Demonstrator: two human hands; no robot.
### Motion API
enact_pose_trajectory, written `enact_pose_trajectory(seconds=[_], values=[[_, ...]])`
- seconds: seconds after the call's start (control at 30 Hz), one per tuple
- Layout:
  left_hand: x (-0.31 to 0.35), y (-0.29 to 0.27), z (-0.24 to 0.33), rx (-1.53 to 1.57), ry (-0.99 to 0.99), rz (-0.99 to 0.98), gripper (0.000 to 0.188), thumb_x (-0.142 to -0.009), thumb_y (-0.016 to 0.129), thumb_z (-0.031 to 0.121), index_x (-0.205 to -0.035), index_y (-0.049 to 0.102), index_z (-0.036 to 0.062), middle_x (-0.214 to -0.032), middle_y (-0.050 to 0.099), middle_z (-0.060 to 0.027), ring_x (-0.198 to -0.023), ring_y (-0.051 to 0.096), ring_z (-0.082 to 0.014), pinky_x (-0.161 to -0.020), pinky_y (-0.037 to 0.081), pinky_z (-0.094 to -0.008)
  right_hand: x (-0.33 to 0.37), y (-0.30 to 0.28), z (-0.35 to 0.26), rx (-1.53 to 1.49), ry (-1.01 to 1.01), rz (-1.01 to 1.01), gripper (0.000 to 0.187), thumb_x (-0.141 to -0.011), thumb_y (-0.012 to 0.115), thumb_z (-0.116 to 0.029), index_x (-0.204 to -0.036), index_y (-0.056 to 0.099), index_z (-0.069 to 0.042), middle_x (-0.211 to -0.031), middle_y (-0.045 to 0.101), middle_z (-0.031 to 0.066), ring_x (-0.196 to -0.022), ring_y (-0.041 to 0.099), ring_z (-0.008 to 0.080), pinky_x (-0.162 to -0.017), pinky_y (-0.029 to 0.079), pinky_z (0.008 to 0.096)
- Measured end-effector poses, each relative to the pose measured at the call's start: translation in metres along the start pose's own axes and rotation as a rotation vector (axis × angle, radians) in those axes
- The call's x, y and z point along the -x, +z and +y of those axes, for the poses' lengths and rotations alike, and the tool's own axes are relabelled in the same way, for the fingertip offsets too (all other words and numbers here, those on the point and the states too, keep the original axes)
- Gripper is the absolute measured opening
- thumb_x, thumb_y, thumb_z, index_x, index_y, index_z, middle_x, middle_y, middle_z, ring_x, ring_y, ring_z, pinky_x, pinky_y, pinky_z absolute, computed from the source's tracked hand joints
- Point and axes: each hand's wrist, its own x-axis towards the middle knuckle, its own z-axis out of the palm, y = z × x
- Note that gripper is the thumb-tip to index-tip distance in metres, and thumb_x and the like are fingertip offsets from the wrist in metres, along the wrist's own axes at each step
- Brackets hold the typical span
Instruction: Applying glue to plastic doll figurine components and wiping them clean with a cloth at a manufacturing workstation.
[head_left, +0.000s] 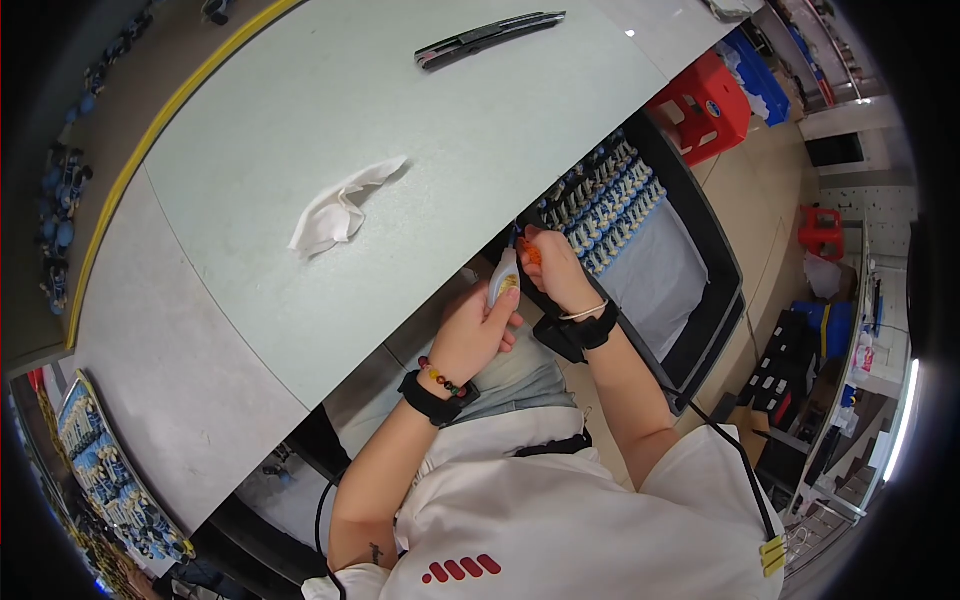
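Observation:
Below the table edge, my left hand is wrapped round a small white tapered bottle, its narrow end pointing away from me. Close beside it, my right hand is closed on a small orange piece, mostly covered by the fingers. A small dark bluish part shows at the bottle's tip; which hand supports it, I cannot tell. Just right of my hands, a black tray holds rows of small blue, white and dark figures beside a pale sheet.
On the pale table lie a crumpled white tissue and a closed black knife-like tool. A red stool stands beyond the tray. Another rack of figures is at the lower left. Shelves line the right side.

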Motion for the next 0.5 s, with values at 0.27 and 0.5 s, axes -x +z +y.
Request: enact_pose_trajectory(seconds=[0.27,0.5], values=[[-0.0005,-0.0004,-0.0009,0.020,0.004,-0.009,0.028,-0.084,0.042,0.028,-0.092,0.045,0.0010,-0.069,0.053,-0.0048,-0.050,0.048,-0.0061,-0.046,0.042,-0.0176,-0.0002,0.0010,-0.0025,-0.006,0.007,-0.006,0.036,-0.080,0.034,-0.035,-0.056,0.040,-0.009,-0.041,0.030,-0.0057,-0.033,0.022,0.0042,-0.032,0.015,0.0194],[-0.0010,-0.0010,-0.0010,0.025,-0.008,-0.013,0.029,-0.084,0.042,0.028,-0.093,0.044,0.0010,-0.069,0.053,-0.0046,-0.050,0.048,-0.0059,-0.046,0.042,-0.0174,-0.0008,0.0019,-0.0039,0.003,0.006,0.006,0.037,-0.079,0.035,-0.036,-0.056,0.041,-0.008,-0.042,0.031,-0.0053,-0.033,0.022,0.0043,-0.032,0.015,0.0196]])
